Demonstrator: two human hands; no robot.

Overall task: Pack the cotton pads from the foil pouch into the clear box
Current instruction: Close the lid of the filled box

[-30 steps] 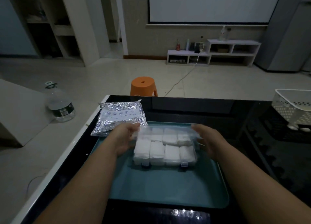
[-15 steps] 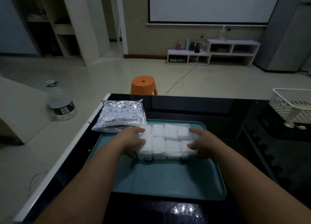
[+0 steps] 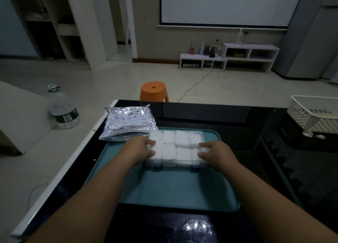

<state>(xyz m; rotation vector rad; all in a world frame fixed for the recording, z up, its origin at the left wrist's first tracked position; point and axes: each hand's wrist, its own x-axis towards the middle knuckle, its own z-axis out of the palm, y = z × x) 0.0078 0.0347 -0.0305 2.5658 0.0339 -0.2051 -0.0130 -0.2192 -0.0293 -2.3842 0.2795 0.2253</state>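
The clear box sits on a teal tray, its lid down and two blue latches at the front. White cotton pads fill its compartments in two rows. My left hand rests on the left end of the lid, fingers pressing on top. At the right end, my right hand presses the lid the same way. The silver foil pouch lies flat just beyond the tray's far left corner, apart from both hands.
The tray lies on a black glossy table with a white left edge. A white perforated basket stands at the far right. On the floor are a water bottle to the left and an orange stool beyond the table.
The box lid, held raised a second ago, has come down flat. Both hands have moved from the lid's edges onto its top near the ends.
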